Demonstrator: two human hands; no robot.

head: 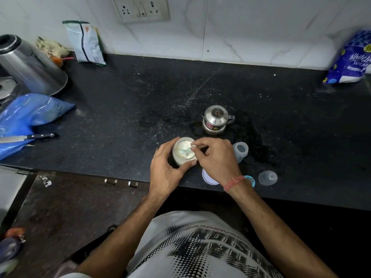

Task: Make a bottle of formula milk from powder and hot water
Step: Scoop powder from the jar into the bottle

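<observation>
An open glass jar of white milk powder (183,150) stands near the front edge of the black counter (124,109). My left hand (166,167) wraps around the jar's side. My right hand (215,157) pinches the handle of a pale blue scoop (185,151) whose bowl lies in the powder. A clear baby bottle (240,151) stands just right of my right hand, uncapped. Behind the jar sits a small steel pot with a lid (215,120). A clear cap (268,178), a blue ring (252,180) and a white jar lid (208,177) lie near the counter's edge.
A steel kettle (30,65) and a blue plastic bag (26,117) with a knife (28,137) on it occupy the left. A foil packet (86,43) leans on the wall. A sugar bag (351,59) lies at far right. A wet patch surrounds the pot.
</observation>
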